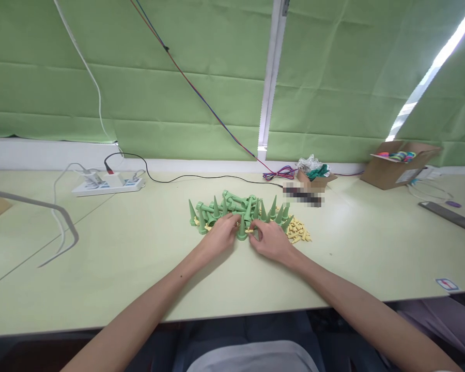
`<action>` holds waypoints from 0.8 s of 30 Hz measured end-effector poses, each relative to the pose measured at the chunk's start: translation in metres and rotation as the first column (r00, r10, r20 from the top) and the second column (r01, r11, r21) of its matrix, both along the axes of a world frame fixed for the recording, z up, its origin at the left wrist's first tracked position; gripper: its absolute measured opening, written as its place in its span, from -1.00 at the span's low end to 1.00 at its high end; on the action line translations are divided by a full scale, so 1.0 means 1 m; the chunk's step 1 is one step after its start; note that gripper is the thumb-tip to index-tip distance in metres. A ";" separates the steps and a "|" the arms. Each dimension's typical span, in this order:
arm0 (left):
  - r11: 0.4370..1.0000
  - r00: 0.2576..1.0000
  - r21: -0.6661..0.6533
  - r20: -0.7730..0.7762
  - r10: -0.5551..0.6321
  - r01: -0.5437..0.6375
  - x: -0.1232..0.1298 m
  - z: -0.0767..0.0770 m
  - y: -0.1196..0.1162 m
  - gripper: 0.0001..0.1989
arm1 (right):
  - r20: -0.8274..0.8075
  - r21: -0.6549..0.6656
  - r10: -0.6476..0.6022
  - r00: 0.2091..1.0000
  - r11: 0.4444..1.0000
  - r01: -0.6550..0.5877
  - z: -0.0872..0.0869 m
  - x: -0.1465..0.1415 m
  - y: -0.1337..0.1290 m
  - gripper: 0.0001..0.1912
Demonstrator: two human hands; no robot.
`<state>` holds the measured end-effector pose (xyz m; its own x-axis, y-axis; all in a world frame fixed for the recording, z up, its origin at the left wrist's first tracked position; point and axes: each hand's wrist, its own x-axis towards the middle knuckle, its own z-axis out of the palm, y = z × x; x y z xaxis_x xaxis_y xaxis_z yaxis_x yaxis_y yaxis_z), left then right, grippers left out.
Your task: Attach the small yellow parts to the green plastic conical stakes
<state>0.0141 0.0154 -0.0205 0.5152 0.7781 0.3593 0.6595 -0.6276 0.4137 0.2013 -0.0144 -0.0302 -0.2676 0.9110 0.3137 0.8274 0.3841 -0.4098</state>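
Observation:
An upright green plastic cone spike (242,230) stands on the table between my two hands. My left hand (221,232) has its fingers curled together close to the left side of that spike; what lies between the fingertips is mostly hidden. On the other side, my right hand (272,240) pinches a small yellow plastic piece (249,231) near the spike's base. Behind the hands lies a heap of green spikes (236,199), some standing on their bases and others lying on their sides. Loose yellow pieces (299,231) are piled to the right of my right hand.
A white power strip (108,185) with plugs and cables sits at the back left. At the back are a small open carton (315,182) and a larger cardboard box (395,165). A dark phone-like slab (451,217) lies far right. A bent grey bar (67,219) reaches in from the left.

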 end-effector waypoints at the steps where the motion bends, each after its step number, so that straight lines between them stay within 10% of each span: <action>1: 1.000 1.000 0.010 0.019 0.016 -0.016 0.000 0.000 0.001 -0.78 | -0.004 0.000 0.005 1.000 1.000 -0.005 0.000 0.000 0.000 -0.88; 12: 0.972 0.925 0.138 0.357 0.128 -0.188 0.007 0.008 -0.004 -0.82 | -0.063 -0.017 0.088 0.994 0.996 -0.089 0.001 -0.001 -0.002 -0.87; 24: 0.982 0.895 0.153 0.446 0.030 -0.109 0.010 0.015 -0.015 -0.76 | -0.296 0.097 0.141 0.945 0.988 -0.117 -0.002 -0.002 -0.002 -0.76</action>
<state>0.0243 0.0000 -0.0054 0.2205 0.7132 0.6654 0.4787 -0.6735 0.5632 0.1991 -0.0160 -0.0323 -0.2636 0.8446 0.4659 0.6114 0.5199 -0.5966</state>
